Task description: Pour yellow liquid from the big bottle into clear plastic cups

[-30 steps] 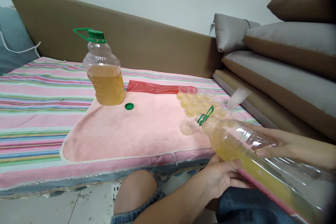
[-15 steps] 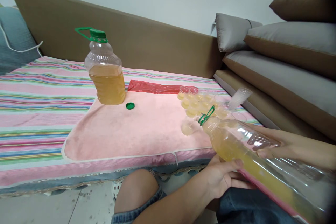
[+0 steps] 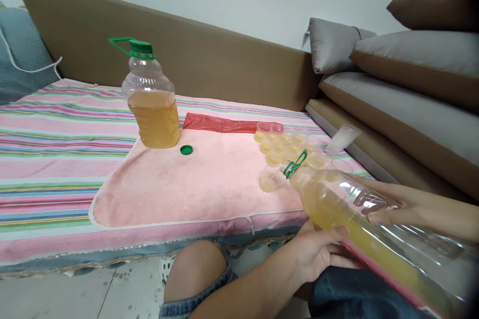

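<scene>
A large clear plastic bottle (image 3: 359, 224) of yellow liquid lies tilted between my hands, its uncapped mouth with a green ring pointing left. My left hand (image 3: 318, 251) supports it from below near the shoulder, fingers around its underside. From the far side my right hand (image 3: 385, 209) grips the upper part; some of its fingers show through the plastic. Just past the mouth sits a small clear cup (image 3: 267, 182), seemingly with a little liquid in it. Behind it stand several small cups (image 3: 279, 147) of yellow liquid, close together on the pink mat (image 3: 179, 189).
A second large bottle (image 3: 157, 114) with a green cap stands at the left. A loose green cap (image 3: 186, 150) and a red plastic bag (image 3: 220, 123) lie on the bed. Stacked empty cups (image 3: 344, 139) lean near the cushions (image 3: 404, 94) at the right.
The bottle and both hands hold almost the same pose. The whole view has shifted very slightly.
</scene>
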Demonstrator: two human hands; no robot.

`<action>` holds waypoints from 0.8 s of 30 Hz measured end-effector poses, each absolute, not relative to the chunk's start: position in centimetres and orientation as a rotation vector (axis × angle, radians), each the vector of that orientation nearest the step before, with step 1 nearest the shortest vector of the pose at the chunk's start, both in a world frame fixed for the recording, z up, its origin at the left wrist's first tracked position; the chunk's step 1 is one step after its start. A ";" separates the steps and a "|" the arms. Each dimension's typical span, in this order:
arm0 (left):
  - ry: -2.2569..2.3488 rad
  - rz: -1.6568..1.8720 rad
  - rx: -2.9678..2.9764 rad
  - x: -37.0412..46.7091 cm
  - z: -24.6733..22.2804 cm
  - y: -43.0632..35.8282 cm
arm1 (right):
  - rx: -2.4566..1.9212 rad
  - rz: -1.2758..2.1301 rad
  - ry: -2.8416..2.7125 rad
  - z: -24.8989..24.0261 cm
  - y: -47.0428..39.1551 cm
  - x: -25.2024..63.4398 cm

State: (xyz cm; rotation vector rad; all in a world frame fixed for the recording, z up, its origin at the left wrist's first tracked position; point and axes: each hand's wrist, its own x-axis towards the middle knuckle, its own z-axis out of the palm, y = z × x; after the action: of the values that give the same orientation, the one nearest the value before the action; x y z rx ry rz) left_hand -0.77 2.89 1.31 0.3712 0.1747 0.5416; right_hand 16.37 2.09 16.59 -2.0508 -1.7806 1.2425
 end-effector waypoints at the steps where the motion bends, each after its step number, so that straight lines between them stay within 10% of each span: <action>1: 0.167 0.542 0.373 -0.8 1.3 2.9 | -2.054 1.245 -1.778 16.6 2.1 16.4; 24: 0.169 0.539 0.372 -0.8 1.4 2.9 | -2.105 1.129 -1.725 16.6 1.7 15.2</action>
State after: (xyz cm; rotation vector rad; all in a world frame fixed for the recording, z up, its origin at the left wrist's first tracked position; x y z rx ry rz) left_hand -0.79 2.94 1.38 0.3724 0.1686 0.5386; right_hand 15.18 1.68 16.57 -2.1050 -1.7245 1.1293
